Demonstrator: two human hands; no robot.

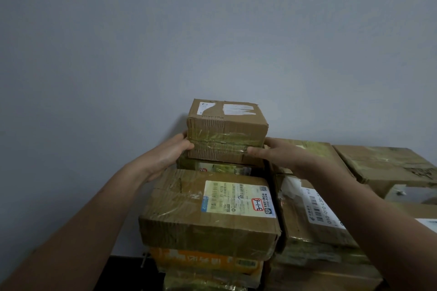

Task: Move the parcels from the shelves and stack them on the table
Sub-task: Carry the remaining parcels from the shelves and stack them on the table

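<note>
Gripping a small box (pixel 227 130) by its two ends at the top of the back pile: left hand (pixel 169 155) wrapped round the left edge with thumb on the taped front, right hand (pixel 275 153) clasping the right edge the same way. Held level, bottom edge meeting a printed box (pixel 216 168) beneath; impossible to tell whether resting or just lifted. Backed close against a bare grey wall (pixel 212 30), with open room above and to the left. Fronted by a labelled box (pixel 205 208) marked 3-1-6 in red, stacked on an orange box (pixel 203 261). Flanked on the right, tight alongside, by a barcode box (pixel 307 210) and, beyond a narrow gap, a flat box (pixel 387 165)
</note>
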